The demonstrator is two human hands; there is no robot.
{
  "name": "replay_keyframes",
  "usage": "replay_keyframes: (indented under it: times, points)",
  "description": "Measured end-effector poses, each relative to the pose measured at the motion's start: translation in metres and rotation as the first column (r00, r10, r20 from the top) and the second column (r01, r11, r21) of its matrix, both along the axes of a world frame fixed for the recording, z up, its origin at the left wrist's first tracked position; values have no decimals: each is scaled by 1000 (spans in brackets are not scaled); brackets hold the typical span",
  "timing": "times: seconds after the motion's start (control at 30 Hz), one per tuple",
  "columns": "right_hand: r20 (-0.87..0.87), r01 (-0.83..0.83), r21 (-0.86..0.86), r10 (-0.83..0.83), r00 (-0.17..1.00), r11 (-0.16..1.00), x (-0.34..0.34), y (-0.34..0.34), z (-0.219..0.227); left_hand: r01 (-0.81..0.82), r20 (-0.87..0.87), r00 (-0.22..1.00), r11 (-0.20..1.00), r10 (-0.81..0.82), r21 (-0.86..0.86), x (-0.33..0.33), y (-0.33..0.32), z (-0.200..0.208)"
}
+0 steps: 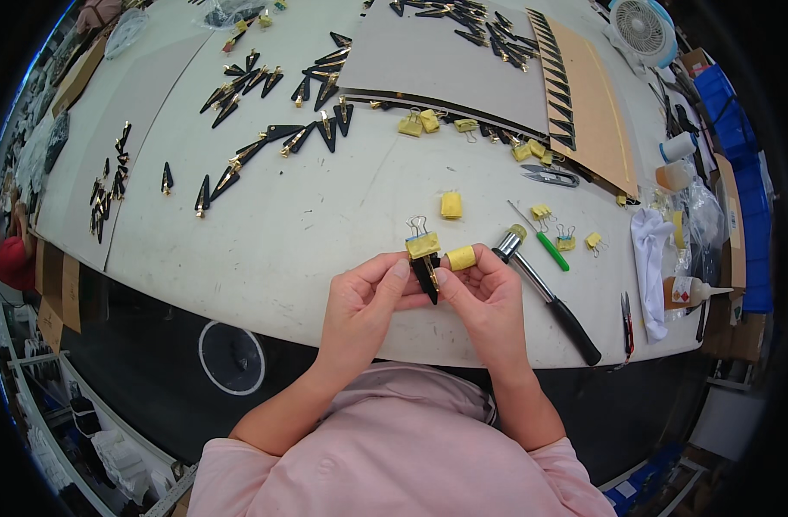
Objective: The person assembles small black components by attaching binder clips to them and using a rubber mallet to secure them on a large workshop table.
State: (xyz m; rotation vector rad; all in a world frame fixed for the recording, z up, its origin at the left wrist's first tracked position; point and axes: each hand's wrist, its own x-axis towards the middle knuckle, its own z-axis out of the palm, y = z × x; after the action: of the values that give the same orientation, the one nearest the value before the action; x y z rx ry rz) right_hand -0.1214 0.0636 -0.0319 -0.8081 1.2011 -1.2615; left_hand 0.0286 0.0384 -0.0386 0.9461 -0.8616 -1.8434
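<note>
Between my two hands, near the table's front edge, is a black hair clip [424, 274] with gold metal parts. Clamped across its wide upper end is a binder clip [423, 246] wrapped in yellow tape, wire handles pointing away from me. My left hand [364, 303] pinches the hair clip from the left, fingers partly behind it. From the other side, my right hand [487, 303] grips it with the thumb near its lower tip. Yellow tape [461, 258] is wound around a finger of the right hand. A yellow piece [451, 205] lies just beyond.
Right of my hands lie a mallet [549, 297], a green-handled pick [551, 252], taped binder clips [566, 239] and tweezers [627, 320]. Farther off are thread snips [551, 176], a grey board [445, 60], and many hair clips [239, 86]. A fan [642, 30] stands far right.
</note>
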Motion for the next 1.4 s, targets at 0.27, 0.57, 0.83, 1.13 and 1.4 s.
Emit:
replay_keyframes:
  times: [0.27,0.57,0.83,1.13,1.4]
  points:
    - [-13,-2,6,2,1000,1000,0,0,0,-17,61,998,1000,18,-19,-2,2,-3]
    - [-25,-13,-1,13,1000,1000,1,1,-1,-38,124,991,998,45,-56,-2,3,-3]
    - [-72,12,-50,-15,997,999,2,3,-9,-80,135,987,995,86,-56,-6,4,-1]
    - [-62,9,-37,-11,998,999,2,2,-4,-37,134,990,993,52,-114,-3,6,-6]
    - [-98,-16,-39,12,995,999,0,1,-4,-41,86,995,996,47,-79,-2,4,-4]
